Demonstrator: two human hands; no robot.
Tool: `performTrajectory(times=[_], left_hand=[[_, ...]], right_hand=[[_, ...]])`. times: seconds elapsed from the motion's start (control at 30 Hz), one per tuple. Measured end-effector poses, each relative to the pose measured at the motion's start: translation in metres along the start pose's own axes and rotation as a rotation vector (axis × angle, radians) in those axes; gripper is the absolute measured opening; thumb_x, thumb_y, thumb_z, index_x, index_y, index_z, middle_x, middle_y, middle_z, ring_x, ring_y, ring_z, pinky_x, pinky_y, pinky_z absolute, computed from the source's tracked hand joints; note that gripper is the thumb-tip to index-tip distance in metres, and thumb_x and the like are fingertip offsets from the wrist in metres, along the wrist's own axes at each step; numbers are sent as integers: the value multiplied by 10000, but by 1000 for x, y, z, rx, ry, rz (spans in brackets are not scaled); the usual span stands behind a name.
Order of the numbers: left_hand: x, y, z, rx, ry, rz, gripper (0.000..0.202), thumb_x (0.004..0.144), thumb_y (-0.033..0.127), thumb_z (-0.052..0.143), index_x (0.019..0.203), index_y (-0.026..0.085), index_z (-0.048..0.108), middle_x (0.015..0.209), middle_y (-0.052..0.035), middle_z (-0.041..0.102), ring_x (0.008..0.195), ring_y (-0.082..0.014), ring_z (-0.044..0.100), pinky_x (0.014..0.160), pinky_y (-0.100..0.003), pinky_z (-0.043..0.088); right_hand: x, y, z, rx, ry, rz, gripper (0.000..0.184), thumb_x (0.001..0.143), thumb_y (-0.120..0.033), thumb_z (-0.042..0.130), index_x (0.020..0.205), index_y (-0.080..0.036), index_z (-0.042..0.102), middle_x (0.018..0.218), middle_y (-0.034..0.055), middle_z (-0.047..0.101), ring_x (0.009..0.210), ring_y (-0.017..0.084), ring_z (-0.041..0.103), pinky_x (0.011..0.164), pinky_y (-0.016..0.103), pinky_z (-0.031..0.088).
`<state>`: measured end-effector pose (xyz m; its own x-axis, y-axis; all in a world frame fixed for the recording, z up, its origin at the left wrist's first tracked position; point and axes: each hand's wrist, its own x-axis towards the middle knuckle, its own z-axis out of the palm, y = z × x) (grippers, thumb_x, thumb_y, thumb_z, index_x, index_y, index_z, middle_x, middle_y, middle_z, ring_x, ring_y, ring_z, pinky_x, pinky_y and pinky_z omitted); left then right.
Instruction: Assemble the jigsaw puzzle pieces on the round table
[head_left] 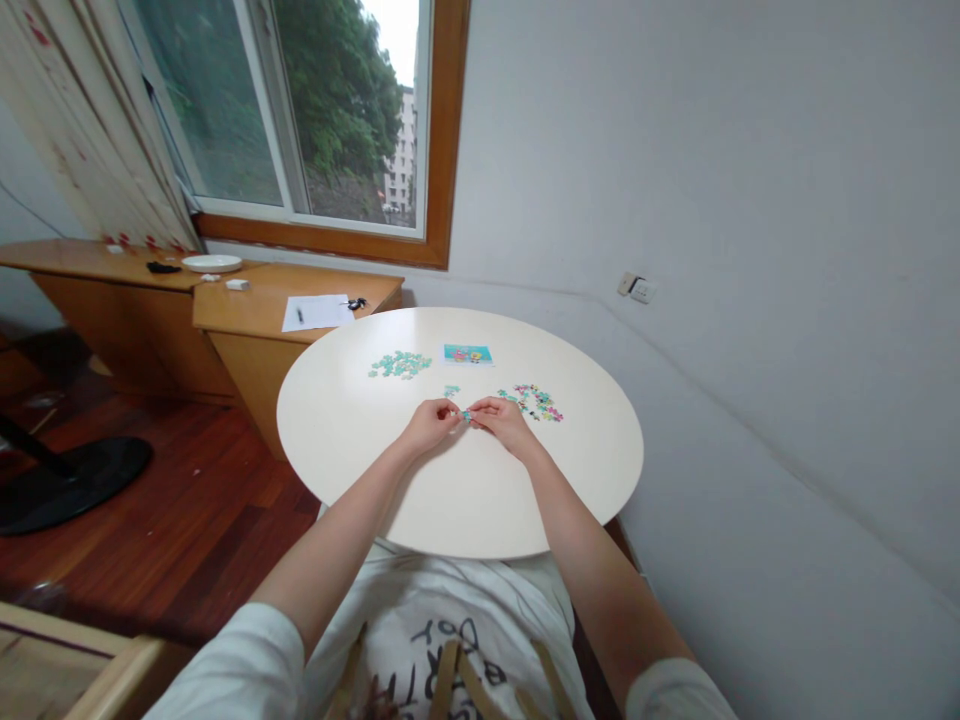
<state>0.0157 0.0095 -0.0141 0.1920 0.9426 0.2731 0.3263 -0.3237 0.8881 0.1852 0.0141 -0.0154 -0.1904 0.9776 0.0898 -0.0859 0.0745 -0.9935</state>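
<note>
My left hand [433, 424] and my right hand [504, 420] meet over the middle of a white oval table [465, 500]. Between their fingertips are small teal jigsaw puzzle pieces [467, 416], pinched from both sides; how many is too small to tell. Just beyond my fingers lies a little group of teal puzzle pieces [451, 391]. Close to my right hand spreads a loose pile of multicoloured puzzle pieces [534, 400]. Farther off on the left is a pile of mostly green puzzle pieces [401, 365]. A teal picture card [467, 355] lies flat behind the small group.
A wooden desk [300, 350] adjoins the table at the back left, bearing a paper sheet [319, 312], dark keys [357, 303] and a white plate [212, 263]. The wall [735, 300] rises along the right. A black round stand base [82, 485] sits on the floor.
</note>
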Motion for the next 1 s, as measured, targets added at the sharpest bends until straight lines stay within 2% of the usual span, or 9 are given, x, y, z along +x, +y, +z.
performTrajectory(times=[0.23,0.43,0.8,1.0], left_hand=[[-1,2,-1,4,-25,3,180,651,302,583,616,129,621,459,59,412,471,-78,328,488,-226,238],[1,0,-2,-5,-53,-17,184,649,296,594,651,120,643,467,54,434,475,-80,347,485,-226,238],[-1,2,-1,-57,-21,-26,178,624,308,590,615,133,619,477,43,463,482,-85,359,493,-225,249],[0,5,-2,-32,35,-44,137,633,262,599,581,135,600,453,58,427,466,-78,340,490,-224,241]], right_hand=[[1,3,-1,-2,-39,-4,292,485,-309,810,699,-165,672,632,0,658,589,112,602,643,266,490],[1,3,-1,-12,-63,-11,302,484,-317,814,701,-163,672,653,7,667,611,117,610,663,274,496],[-1,-2,1,-69,-23,-6,342,473,-369,803,707,-159,669,622,6,651,567,112,580,562,245,459],[-1,-3,3,-72,-10,-10,330,467,-368,797,686,-159,665,593,-3,635,545,100,549,543,237,430]])
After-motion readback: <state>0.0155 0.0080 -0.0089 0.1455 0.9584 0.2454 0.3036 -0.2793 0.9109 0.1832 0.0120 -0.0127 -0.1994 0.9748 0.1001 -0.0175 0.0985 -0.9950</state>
